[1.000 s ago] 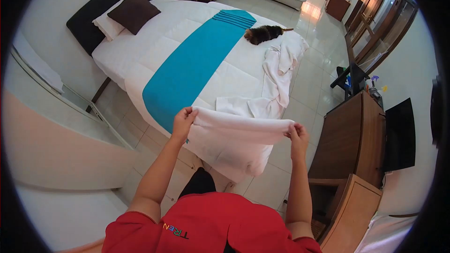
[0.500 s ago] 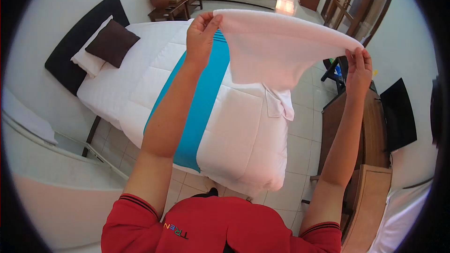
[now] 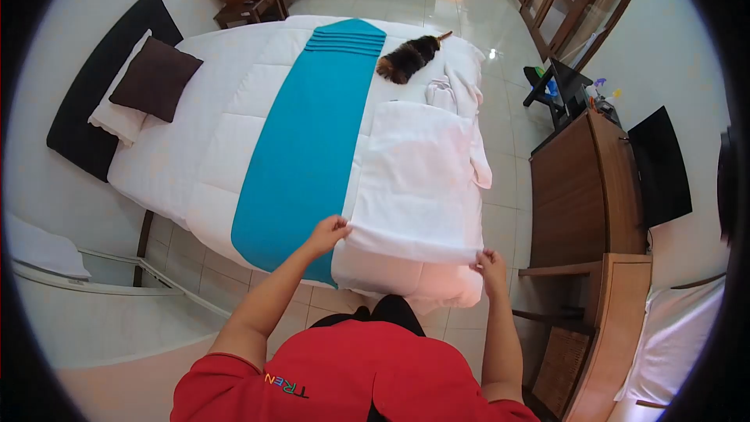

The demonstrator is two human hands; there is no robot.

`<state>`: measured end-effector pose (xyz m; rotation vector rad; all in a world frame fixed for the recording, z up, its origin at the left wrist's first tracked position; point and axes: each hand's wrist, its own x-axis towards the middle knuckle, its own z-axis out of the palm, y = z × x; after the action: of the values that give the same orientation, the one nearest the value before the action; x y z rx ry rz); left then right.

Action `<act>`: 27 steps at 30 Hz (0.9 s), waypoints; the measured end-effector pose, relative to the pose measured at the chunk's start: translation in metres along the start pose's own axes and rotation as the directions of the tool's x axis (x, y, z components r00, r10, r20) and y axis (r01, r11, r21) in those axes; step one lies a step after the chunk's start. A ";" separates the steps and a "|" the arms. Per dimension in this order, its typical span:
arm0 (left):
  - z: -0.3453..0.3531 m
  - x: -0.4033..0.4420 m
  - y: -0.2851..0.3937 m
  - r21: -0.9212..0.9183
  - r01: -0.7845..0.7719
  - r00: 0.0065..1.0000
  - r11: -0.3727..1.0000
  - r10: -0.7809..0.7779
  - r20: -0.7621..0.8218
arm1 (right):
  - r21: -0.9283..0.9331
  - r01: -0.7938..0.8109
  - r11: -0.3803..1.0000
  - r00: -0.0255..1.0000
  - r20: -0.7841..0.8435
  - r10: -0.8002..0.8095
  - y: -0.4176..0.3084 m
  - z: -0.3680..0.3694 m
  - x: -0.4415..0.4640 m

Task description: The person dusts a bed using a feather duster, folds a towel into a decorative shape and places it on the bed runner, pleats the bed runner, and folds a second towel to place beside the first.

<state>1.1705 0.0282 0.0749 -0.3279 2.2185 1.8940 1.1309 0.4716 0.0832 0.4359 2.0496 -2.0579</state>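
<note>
A white towel [image 3: 414,180] lies spread over the foot part of the bed [image 3: 211,117], its near edge drawn out between my hands. At the near left corner, my left hand [image 3: 328,234] is closed in a pinch on the towel. My right hand [image 3: 491,267] pinches the near right corner, just past the bed's side. Left of the towel runs a turquoise bed runner [image 3: 308,133]. Beyond it are a small folded white cloth [image 3: 441,94] and a dark brown feather duster [image 3: 410,59]. More white fabric [image 3: 478,141] hangs along the foot edge.
A brown cushion [image 3: 156,78] rests on a white pillow by the black headboard [image 3: 109,86]. On the right stand a wooden cabinet [image 3: 574,187], a desk [image 3: 609,289] and a black television [image 3: 660,164]. Tiled floor [image 3: 500,187] runs between bed and cabinet.
The towel, held up in the air before, has come down onto the bed. Both hands have lowered toward my body, still gripping its edge. The feather duster has come into sight.
</note>
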 end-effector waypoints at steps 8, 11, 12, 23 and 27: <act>0.025 0.045 -0.016 -0.163 0.149 0.944 0.975 -0.189 -0.270 | -0.175 0.023 0.984 0.996 -0.078 -0.037 -0.022 0.028 0.050; 0.042 0.066 -0.015 -0.060 0.203 0.889 0.977 -0.210 -0.407 | -0.178 -0.083 0.980 0.994 -0.084 0.069 0.013 0.037 0.106; 0.048 0.073 -0.019 -0.043 0.211 0.881 0.976 -0.209 -0.425 | -0.177 -0.084 0.981 0.994 -0.080 0.071 0.020 0.039 0.116; 0.050 0.089 -0.034 -0.025 0.299 0.817 0.954 -0.269 -0.510 | -0.161 -0.216 0.963 0.976 -0.023 0.215 0.031 0.029 0.126; 0.052 0.095 -0.047 -0.105 0.260 0.803 0.960 -0.275 -0.529 | -0.136 -0.203 0.970 0.979 -0.058 0.197 0.031 0.035 0.127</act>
<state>1.0946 0.0694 -0.0053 -1.2542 2.2915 1.8312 1.0209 0.4441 0.0103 0.6387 2.0651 -1.7898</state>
